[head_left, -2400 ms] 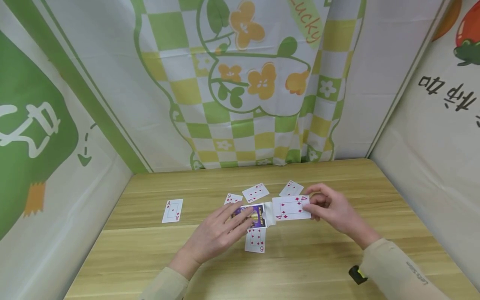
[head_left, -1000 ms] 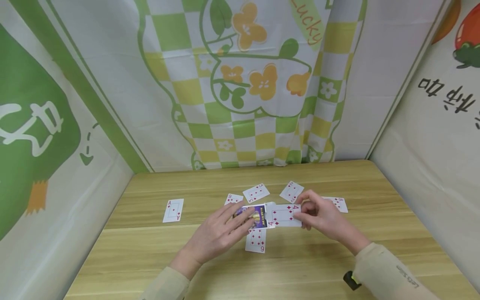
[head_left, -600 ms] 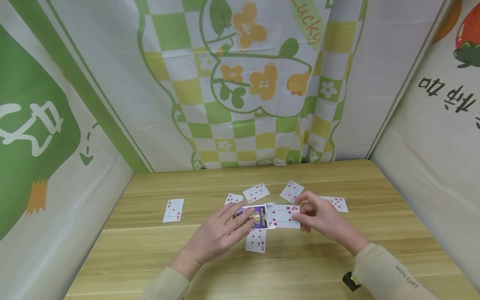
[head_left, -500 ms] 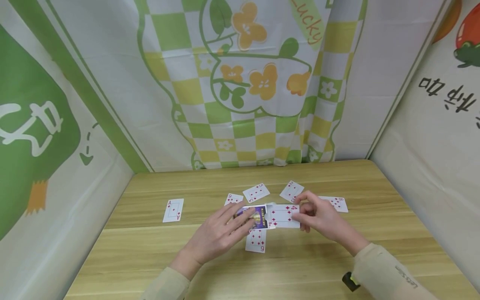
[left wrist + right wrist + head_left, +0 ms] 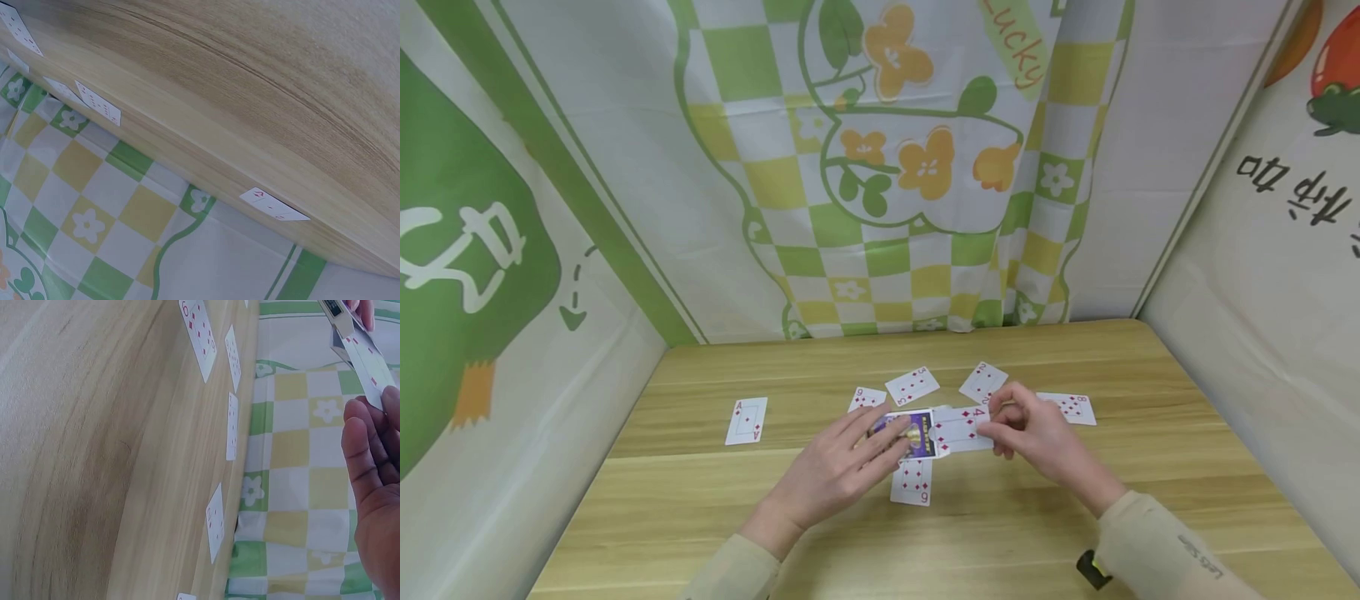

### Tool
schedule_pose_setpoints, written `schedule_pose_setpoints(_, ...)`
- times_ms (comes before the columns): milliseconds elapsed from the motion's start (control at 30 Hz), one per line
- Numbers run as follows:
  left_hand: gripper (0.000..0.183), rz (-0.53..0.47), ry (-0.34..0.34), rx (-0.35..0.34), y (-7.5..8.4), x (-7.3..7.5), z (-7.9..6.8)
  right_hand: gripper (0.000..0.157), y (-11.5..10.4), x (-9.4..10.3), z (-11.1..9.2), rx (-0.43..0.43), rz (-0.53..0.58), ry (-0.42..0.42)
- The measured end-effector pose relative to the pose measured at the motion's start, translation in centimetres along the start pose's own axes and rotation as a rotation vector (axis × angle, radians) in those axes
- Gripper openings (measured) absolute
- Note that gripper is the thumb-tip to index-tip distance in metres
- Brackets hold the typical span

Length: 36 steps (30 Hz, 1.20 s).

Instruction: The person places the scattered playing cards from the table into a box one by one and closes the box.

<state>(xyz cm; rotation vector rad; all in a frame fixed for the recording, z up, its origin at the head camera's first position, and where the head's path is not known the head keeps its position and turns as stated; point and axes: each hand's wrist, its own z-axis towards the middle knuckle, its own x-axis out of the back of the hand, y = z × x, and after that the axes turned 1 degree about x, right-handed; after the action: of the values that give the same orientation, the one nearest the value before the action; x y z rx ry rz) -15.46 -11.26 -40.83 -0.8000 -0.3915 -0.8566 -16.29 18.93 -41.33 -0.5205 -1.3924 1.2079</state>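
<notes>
My left hand (image 5: 831, 477) grips a purple playing-card box (image 5: 919, 433), its fingers lying across the printed face and its thumb hidden. At the box's right end, a four of diamonds card (image 5: 961, 429) sits partly inside the opening. My right hand (image 5: 1036, 433) pinches that card's outer end between thumb and fingers. Seen from the right wrist, the box (image 5: 338, 320) and card (image 5: 369, 362) are held up off the table, with my right hand (image 5: 378, 469) at the card's near end. The left wrist view shows neither hand.
Face-up diamonds lie around on the wooden table (image 5: 662, 517): an ace (image 5: 747, 421) at left, a nine (image 5: 867, 398), three (image 5: 912, 385) and two (image 5: 983, 382) behind, an eight (image 5: 1075, 408) at right, a six (image 5: 912, 483) below the box. A patterned curtain (image 5: 887, 275) hangs behind.
The four of diamonds has moved left, its left part going into the box. My right hand has moved left with it, uncovering the eight. My left hand stays nearly still.
</notes>
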Motion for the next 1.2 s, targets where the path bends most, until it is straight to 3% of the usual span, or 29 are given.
schedule_pose_setpoints(633,0.028,-0.001,-0.003,0.009,0.1,0.0,0.0,0.029,-0.2,-1.4,0.1,-0.044,0.025,-0.017)
schedule_pose_setpoints(1000,0.028,-0.004,0.001,0.013,0.1,0.0,0.0,0.014,-3.7,-1.7,-0.4,-0.052,0.027,-0.033)
schedule_pose_setpoints(1200,0.027,-0.008,0.005,0.014,0.1,0.0,0.0,0.012,-2.1,-1.9,-0.3,0.003,0.007,-0.031)
